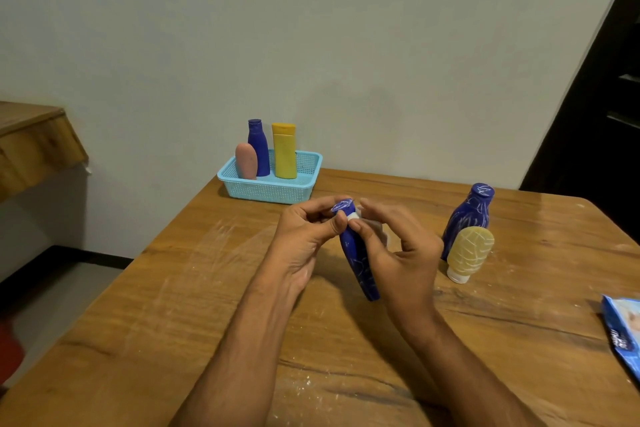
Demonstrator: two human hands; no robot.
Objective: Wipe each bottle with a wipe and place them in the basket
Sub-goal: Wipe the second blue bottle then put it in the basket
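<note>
On the table, which is carrying everything within reach, white smears are showing across the wood, likely residue from the marked bottles. At its far edge a basket is sitting against the wall, holding a pink bottle, a plain blue bottle and a yellow bottle upright; they are looking clean, so I judge them finished and parked out of the working area. Off to the right, a scribbled blue bottle and a cream tube standing on its cap are waiting, touching or nearly so, both carrying white marks and apparently not yet wiped. A wipes pack is lying at the right edge, close for the next sheet.

Both forearms are reaching forward and converging over the table's middle. The left hand is pinching the cap end of the held bottle, steadying it at a tilt above the wood so the neck is exposed. The right hand is curling round the bottle's far side, its thumb and fingers pressing a white wipe against the neck; most of the wipe is hidden behind the fingers. The hands are working close together, both clamped on this one bottle, whose body is carrying white scribbles.
</note>
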